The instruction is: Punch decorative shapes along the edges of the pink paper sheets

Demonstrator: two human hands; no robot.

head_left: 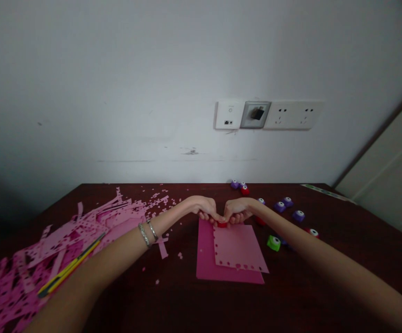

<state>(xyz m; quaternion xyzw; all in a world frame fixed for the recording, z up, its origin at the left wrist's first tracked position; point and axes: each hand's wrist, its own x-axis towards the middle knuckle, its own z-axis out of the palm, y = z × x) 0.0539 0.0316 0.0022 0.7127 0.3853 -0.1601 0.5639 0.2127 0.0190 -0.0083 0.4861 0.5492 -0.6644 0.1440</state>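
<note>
Both thumbs meet on top of a red craft punch [222, 225] at the far left corner of a light pink sheet of paper [240, 245]. My left hand [206, 208] comes in from the left with its fingers curled. From the other side my right hand [238, 210] presses the same punch, fingers folded in. Small shapes are cut out along the left and near edges of the light sheet. Beneath it lies a darker pink sheet [206, 268], showing at the left and front. The punch is mostly covered by my hands.
Punched pink strips [55, 240] pile up on the left, with a yellow cutter knife [72, 263] on them. Tiny paper cutouts [157, 281] are scattered about. A green punch [273, 243] and several purple punches [298, 215] stand to the right. A ruler [325, 192] lies at the back right.
</note>
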